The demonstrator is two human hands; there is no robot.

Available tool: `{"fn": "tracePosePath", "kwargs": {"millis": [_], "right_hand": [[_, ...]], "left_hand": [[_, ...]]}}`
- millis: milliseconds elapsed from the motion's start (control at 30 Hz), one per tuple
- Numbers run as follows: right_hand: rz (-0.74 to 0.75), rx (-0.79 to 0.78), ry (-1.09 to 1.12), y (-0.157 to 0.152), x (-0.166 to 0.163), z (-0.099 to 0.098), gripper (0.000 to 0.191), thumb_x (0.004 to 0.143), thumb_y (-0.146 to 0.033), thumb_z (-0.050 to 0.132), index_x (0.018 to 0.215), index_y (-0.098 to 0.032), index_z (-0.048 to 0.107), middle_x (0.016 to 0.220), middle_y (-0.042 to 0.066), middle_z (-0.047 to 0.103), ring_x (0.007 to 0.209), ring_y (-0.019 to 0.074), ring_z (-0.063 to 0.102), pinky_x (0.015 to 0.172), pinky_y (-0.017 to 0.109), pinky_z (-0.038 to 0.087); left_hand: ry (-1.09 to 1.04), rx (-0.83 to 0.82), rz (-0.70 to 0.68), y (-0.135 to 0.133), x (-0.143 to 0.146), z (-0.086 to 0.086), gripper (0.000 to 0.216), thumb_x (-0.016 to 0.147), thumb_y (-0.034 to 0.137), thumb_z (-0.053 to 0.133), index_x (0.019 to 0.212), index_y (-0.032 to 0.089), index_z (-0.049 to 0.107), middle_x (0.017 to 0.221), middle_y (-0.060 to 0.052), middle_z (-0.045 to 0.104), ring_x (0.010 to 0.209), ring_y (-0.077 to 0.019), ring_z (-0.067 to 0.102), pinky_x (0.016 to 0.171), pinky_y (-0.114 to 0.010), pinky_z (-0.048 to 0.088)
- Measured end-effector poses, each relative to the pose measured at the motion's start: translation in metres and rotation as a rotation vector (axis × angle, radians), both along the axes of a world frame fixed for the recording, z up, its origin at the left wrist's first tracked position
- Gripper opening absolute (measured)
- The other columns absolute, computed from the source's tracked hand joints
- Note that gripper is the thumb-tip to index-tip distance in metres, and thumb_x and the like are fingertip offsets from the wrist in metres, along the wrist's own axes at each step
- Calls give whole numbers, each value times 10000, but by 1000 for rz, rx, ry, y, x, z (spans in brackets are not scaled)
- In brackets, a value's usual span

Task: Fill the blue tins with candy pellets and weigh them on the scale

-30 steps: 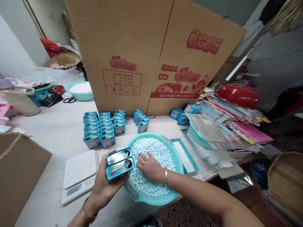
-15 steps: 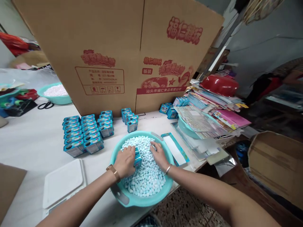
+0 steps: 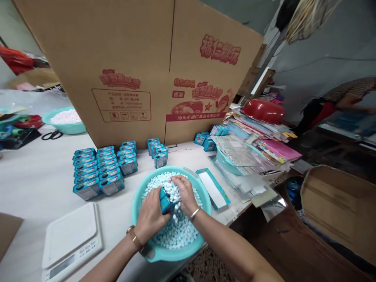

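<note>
A turquoise basin [image 3: 135, 205] filled with small pale blue and white candies [image 3: 178, 238] stands at the table's front edge. Over it, my left hand [image 3: 149, 215] is closed around small blue boxes [image 3: 165, 202], tilted toward the right; how many it holds is partly hidden by the fingers. My right hand [image 3: 185, 194] is cupped against the boxes' open side with a heap of candies in it. Some candies drop between the two hands back toward the basin. A watch is on the left wrist, a bangle on the right.
Rows of blue boxes [image 3: 110, 178] stand behind the basin, left of centre. A white scale [image 3: 70, 237] lies at front left. Behind rises a large cardboard carton [image 3: 126, 47]. To the right are a turquoise-edged card [image 3: 213, 188], stacked printed sheets and a red bowl [image 3: 263, 111]. Another person works at far right.
My right hand has lifted a handful of candies out of the basin and moved left to the boxes. My left hand has tilted the boxes toward it. The view has shifted slightly.
</note>
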State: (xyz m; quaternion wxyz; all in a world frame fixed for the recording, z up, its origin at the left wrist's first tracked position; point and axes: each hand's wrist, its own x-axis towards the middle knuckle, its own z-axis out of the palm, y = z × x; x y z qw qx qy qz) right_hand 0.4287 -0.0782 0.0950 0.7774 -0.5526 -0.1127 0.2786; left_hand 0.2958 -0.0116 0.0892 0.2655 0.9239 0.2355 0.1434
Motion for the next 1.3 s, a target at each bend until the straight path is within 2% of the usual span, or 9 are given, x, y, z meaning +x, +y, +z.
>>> {"fn": "tracePosePath", "kwargs": {"millis": [233,433,700,900,1100,1300], "right_hand": [[35,69,-3,7,-7,15,285,737,-479,728,665,-208,674,740,31,685,766,206,620,761,330,480],[47,76,-23,9,-7,26,281,774,-485,681,723,-210,703,766,33,702,795,215,638,800,340,486],[66,64,-22,14,-6,25,229,733,-431,695,693,-206,690,745,44,701,798,231,641,817,355,500],[58,78,-41,12,-10,26,203,759,-394,679,679,-208,686,728,24,680,765,200,620,818,335,481],[42,68,-37,17,-7,18,221,753,-406,679,664,-204,687,705,31,681,747,201,617,800,342,474],[67,66,-49,16,-8,19,238,751,-427,688,658,-208,676,697,27,669,730,198,607,794,341,472]], "left_hand": [[-94,11,27,7,-8,5,695,676,223,671,1311,161,396,1263,-149,557,1208,-357,534,988,-510,463],[-170,13,21,9,-9,7,689,712,243,666,1331,182,371,1287,-144,536,1218,-348,529,1004,-512,461],[-184,-28,25,10,-8,9,704,701,231,671,1335,197,367,1291,-139,533,1227,-348,530,1035,-518,448],[-171,-34,24,12,-8,8,684,688,232,664,1319,184,405,1258,-133,556,1201,-339,550,1020,-499,466],[-154,-54,16,10,-9,6,680,693,232,668,1317,186,402,1262,-134,551,1207,-340,545,1028,-510,458],[-167,-58,-4,11,-8,9,662,673,210,664,1289,193,423,1230,-124,566,1168,-331,563,1004,-501,472]]}}
